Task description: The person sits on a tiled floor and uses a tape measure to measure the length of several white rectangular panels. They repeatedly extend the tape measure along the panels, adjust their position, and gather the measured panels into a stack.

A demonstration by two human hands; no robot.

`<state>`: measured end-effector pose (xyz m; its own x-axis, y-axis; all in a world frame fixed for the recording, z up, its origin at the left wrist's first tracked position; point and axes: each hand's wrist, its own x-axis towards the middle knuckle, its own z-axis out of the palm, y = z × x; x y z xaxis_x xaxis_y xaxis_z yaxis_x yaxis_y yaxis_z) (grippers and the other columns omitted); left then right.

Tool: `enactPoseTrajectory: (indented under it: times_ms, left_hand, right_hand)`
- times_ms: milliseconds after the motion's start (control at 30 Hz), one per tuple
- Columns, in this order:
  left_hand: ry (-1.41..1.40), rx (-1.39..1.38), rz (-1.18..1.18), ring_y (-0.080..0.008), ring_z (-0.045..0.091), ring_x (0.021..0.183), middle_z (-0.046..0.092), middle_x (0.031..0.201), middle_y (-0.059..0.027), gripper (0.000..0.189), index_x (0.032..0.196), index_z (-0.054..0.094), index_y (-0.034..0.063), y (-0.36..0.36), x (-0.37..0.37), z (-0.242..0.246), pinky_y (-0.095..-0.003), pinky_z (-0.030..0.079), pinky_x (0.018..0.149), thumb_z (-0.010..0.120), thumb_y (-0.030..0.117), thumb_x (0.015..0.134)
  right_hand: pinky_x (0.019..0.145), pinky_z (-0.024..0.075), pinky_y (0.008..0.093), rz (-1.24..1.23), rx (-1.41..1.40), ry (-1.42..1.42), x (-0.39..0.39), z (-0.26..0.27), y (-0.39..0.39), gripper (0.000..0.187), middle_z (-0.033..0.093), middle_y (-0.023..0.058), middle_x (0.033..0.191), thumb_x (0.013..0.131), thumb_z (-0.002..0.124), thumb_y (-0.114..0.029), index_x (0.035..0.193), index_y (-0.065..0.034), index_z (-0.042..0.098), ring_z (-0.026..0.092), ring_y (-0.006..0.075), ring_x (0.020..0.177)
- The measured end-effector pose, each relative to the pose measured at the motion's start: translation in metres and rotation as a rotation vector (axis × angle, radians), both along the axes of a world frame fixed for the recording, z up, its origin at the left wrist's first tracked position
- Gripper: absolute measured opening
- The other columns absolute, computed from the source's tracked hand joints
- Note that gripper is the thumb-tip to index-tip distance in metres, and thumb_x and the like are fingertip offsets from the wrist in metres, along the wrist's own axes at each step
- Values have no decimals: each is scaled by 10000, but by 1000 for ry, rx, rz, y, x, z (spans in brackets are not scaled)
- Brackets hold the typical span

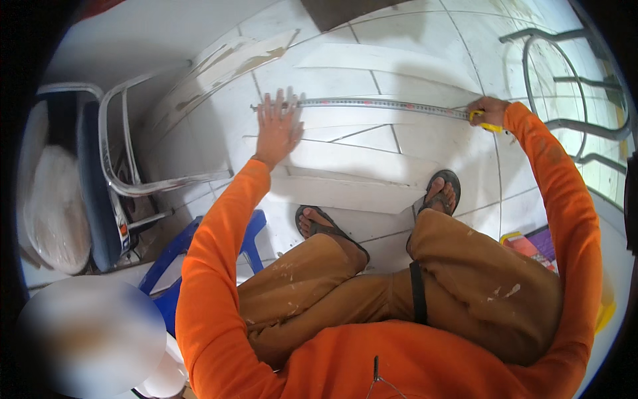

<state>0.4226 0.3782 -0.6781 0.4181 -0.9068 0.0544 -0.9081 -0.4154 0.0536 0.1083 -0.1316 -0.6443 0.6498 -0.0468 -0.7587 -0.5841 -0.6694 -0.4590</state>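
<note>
A steel measuring tape blade (369, 103) runs across a long white strip (344, 118) on the tiled floor. My left hand (278, 127) lies flat over the blade near its hooked end, fingers spread and pointing away from me. At the other end, my right hand (488, 110) grips the yellow tape measure case (491, 127), part of which my fingers hide. Closer to my feet are more white strips, one of them a flat piece (359, 159) and another a folded or raised-edge piece (349, 192). Beyond the blade lies another white strip (384, 62).
Metal-framed chairs (114, 144) stand at the left, beside worn white pieces (224, 70) on the floor. A blue plastic stool (172, 254) is by my left arm. Grey metal tubing (588, 127) rises at the right. A blurred round patch covers the lower left.
</note>
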Motion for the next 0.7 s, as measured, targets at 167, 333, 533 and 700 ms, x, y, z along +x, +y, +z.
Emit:
enactPoseTrajectory:
  times_ms: [167, 333, 533, 700]
  left_hand:
    - [-2, 64, -32, -532, 258, 1503, 281, 1661, -245, 685, 1617, 362, 167, 5, 12, -2, -682, 245, 1191, 592, 370, 1004]
    - [147, 37, -124, -492, 399, 1416, 421, 1571, -260, 669, 1612, 363, 127, -2, 18, -1, -582, 330, 1164, 601, 287, 1008]
    - [97, 51, -146, -494, 435, 1375, 454, 1547, -264, 645, 1608, 358, 95, -3, 17, -7, -549, 337, 1171, 586, 201, 1015]
    - [89, 52, -122, -501, 419, 1385, 409, 1582, -265, 617, 1602, 376, 111, -1, 16, -14, -562, 339, 1176, 568, 172, 1019]
  right_hand:
    - [642, 516, 396, 149, 8, 2, 20, 0, -3, 281, 651, 62, 747, 868, 695, -334, 1016, -97, 720, 641, 206, 685]
    - [736, 546, 425, 107, -181, -5, 12, -18, -10, 323, 693, 58, 850, 866, 731, -358, 1126, -166, 726, 674, 225, 803]
    - [928, 536, 493, 178, -321, -145, 13, -21, -7, 410, 735, 133, 1092, 823, 744, -388, 1173, -174, 739, 680, 346, 1073]
    - [947, 534, 497, 167, -375, -160, 15, -19, -5, 446, 734, 134, 1134, 820, 732, -388, 1217, -183, 733, 680, 347, 1091]
